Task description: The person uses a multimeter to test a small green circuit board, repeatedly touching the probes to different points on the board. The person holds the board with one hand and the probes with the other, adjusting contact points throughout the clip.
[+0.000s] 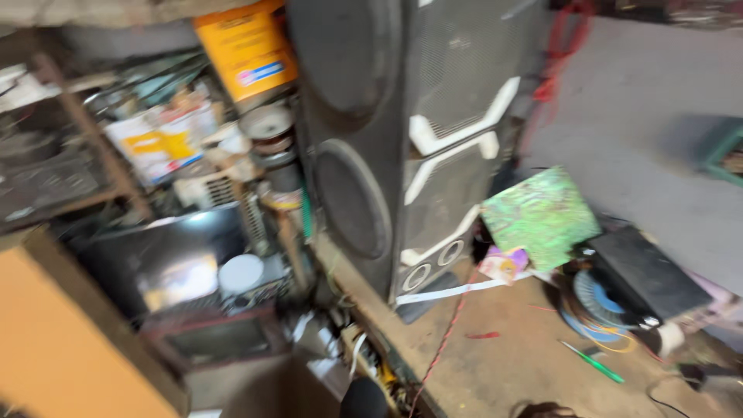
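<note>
No hand shows anywhere in the frame, so whether the left or right hand is open, closed or gripping cannot be told. The picture is motion-blurred.

Nearest the lower edge, where the hands would be, a green-handled screwdriver [593, 362] lies flat on the brown wooden workbench [503, 364] at lower right. Just left of it a thin red wire [443, 344] runs diagonally down the bench top. Above the screwdriver, right of centre, a green circuit board [540, 217] stands tilted, its lower edge near a small pink and yellow packet [503, 265] and a white strip [464, 289] that lies across the bench. To the right of the board a black box [646, 275] rests partly over a blue and orange coil of wire [596, 310].

A tall black speaker cabinet [402, 147] with white trim fills the centre of the frame and stands on the bench's left end.

In the left half, cluttered shelves [93, 139] hold white and yellow tins [159, 139], a stack of round metal parts [267, 135] and an orange box [248, 46] at top centre. Below them sits a dark glossy screen [159, 263] with a white round lid [241, 273] beside it. What lies inside the tins is too blurred to tell.
</note>
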